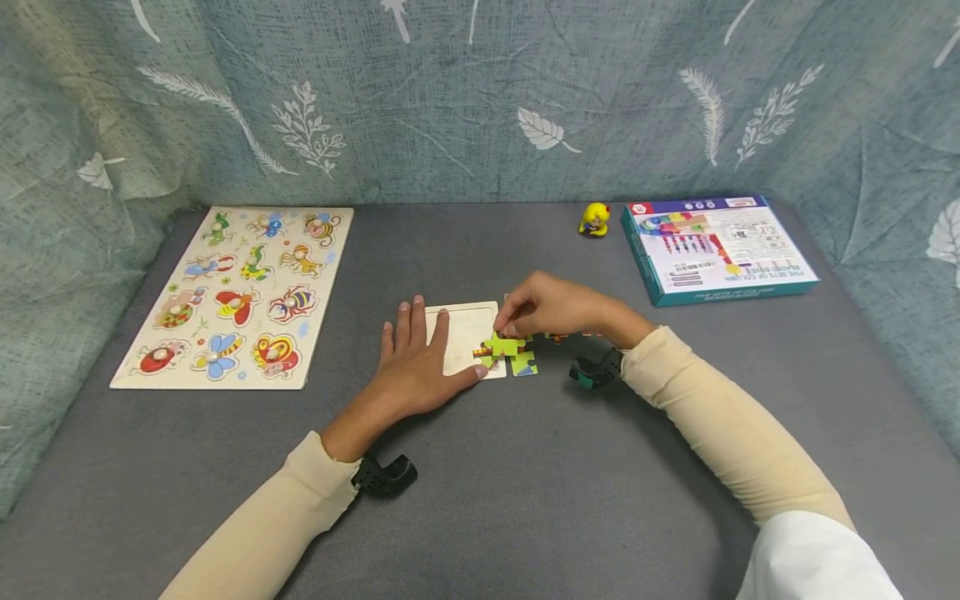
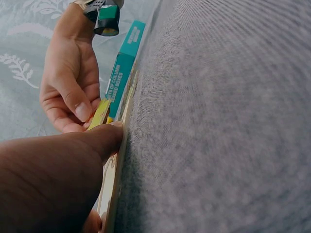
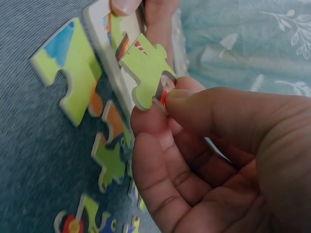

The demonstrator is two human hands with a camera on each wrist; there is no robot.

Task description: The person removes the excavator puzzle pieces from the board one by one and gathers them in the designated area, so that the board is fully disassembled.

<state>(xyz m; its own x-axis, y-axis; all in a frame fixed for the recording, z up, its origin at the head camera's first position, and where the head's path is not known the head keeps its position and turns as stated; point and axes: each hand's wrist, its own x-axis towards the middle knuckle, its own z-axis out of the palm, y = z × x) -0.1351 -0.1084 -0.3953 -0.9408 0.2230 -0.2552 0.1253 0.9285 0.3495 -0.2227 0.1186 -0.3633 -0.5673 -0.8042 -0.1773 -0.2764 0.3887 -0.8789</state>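
My right hand (image 1: 551, 307) pinches a light green puzzle piece (image 3: 148, 68) between thumb and forefinger, over the right end of a wooden puzzle tray (image 1: 462, 332). With fingers spread, my left hand (image 1: 416, 358) lies on the tray's left side, its thumb on the near edge by the lower right corner. Under that thumb another green piece (image 3: 116, 31) shows inside the tray in the right wrist view. Just right of the tray lies a loose puzzle piece (image 1: 523, 364) in green and blue. More loose pieces (image 3: 109, 160) are scattered beneath my right hand, partly hidden from the head view.
A wooden board with knobbed insect pieces (image 1: 251, 267) lies at the left. At the back right is a teal and white box (image 1: 720, 250), with a small yellow toy figure (image 1: 595, 220) beside it. A patterned curtain (image 1: 465, 100) hangs along the back edge.
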